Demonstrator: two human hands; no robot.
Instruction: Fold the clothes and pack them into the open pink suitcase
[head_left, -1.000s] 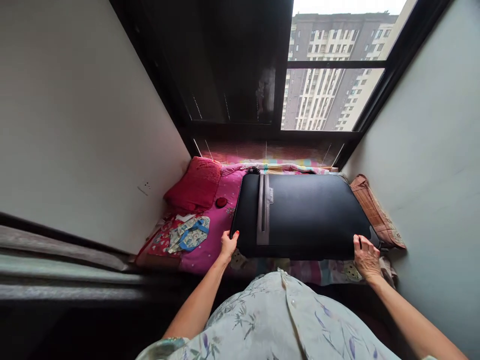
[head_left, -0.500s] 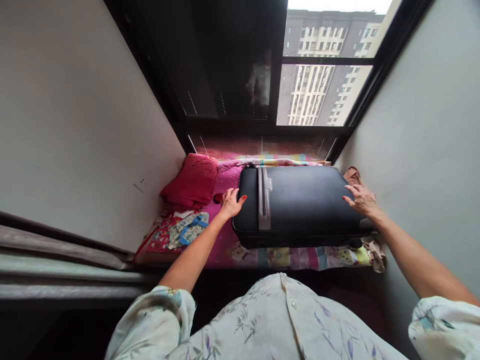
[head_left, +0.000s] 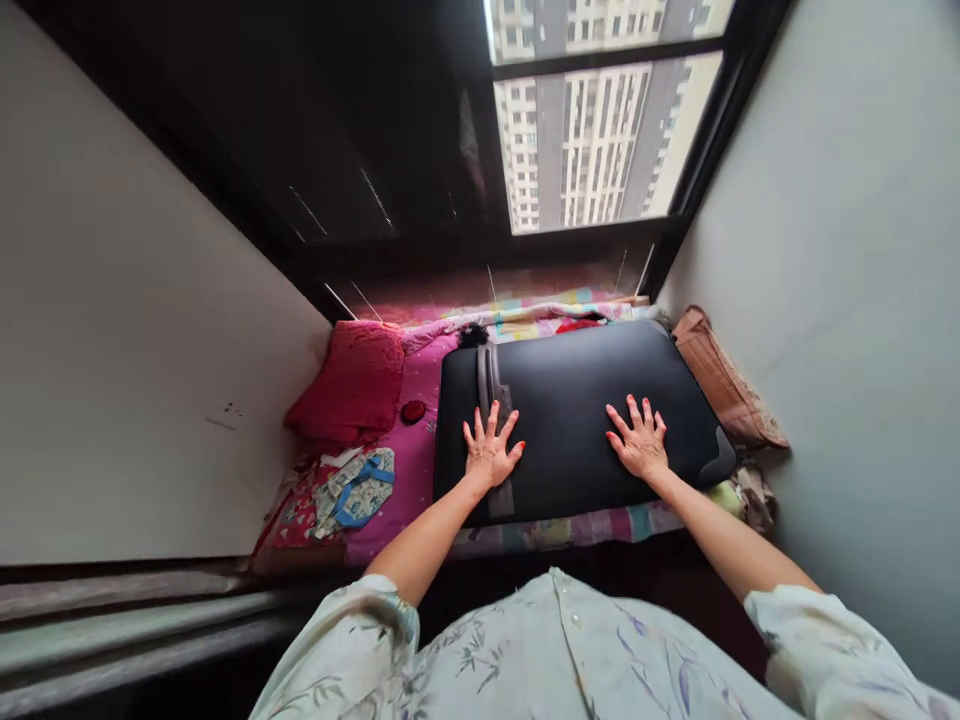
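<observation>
Black and flat on the pink bedding (head_left: 420, 400) of a window ledge, a suitcase (head_left: 585, 400) lay under both palms. Fingers were spread wide, holding nothing: left hand (head_left: 490, 455) over the grey strip (head_left: 487, 385), right hand (head_left: 639, 445) beside it. A red cushion (head_left: 352, 385) sat left of the fingers.

Matt black fabric suitcase (head_left: 592, 400) with grey trim, plush red cushion (head_left: 352, 380), printed pink cotton bedding (head_left: 420, 430), glossy window glass (head_left: 592, 130)

suitcase (head_left: 592, 400) front wall and bedding (head_left: 420, 400) beneath it hidden; small red object (head_left: 413, 411) unclear
</observation>
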